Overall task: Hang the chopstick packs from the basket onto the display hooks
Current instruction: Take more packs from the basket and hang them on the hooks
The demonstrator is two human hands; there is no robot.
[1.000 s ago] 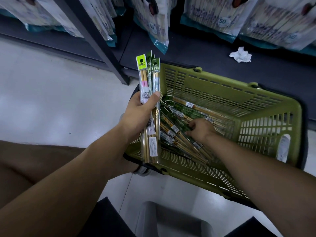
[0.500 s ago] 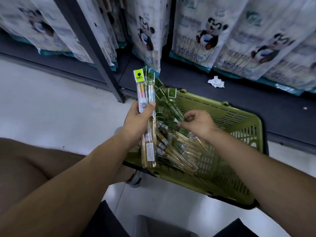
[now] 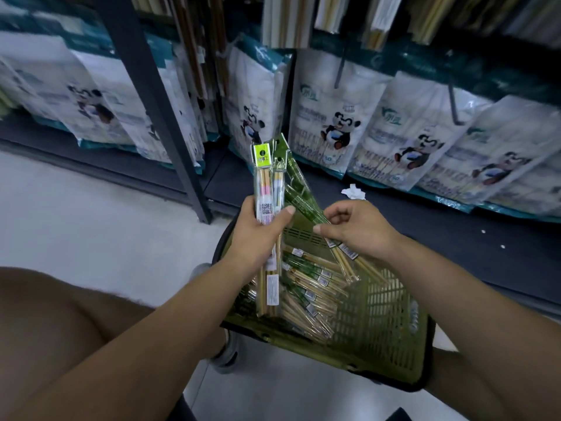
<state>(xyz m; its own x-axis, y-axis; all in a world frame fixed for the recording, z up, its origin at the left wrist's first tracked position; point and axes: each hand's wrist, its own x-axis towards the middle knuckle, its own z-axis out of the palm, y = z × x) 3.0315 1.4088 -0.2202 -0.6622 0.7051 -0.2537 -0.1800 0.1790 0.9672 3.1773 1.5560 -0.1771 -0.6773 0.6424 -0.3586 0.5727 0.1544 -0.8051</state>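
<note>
Shop aisle, as I see it on the head-camera feed: a pale floor [image 3: 91,232] on the left and a dark low shelf [image 3: 425,238] across the far side, split by a dark steel upright [image 3: 158,117]. White panda bags [image 3: 334,123] stand in a row on that shelf. A crumpled scrap of white paper [image 3: 353,191] lies in front of them, and blurred hanging packs [image 3: 288,19] show above.

A green slatted basket [image 3: 394,344] sits near, right of centre, at the shelf's near edge. Loose chopstick packs [image 3: 306,296] lie heaped in its left half: clear sleeves, pale wooden sticks, green bands, small white barcode labels.

The left hand [image 3: 258,235] grips an upright bundle [image 3: 267,189] of packs above the basket's left rim. The front one bears a yellow-green header with a black dot, pink bands and a white label.

Just to the right, the right hand [image 3: 355,229] is curled round a few green-sleeved packs [image 3: 299,192] that slant up to the left. Their tops are beside the bundle and their lower ends hang over the basket. I cannot tell whether they touch the bundle.
</note>
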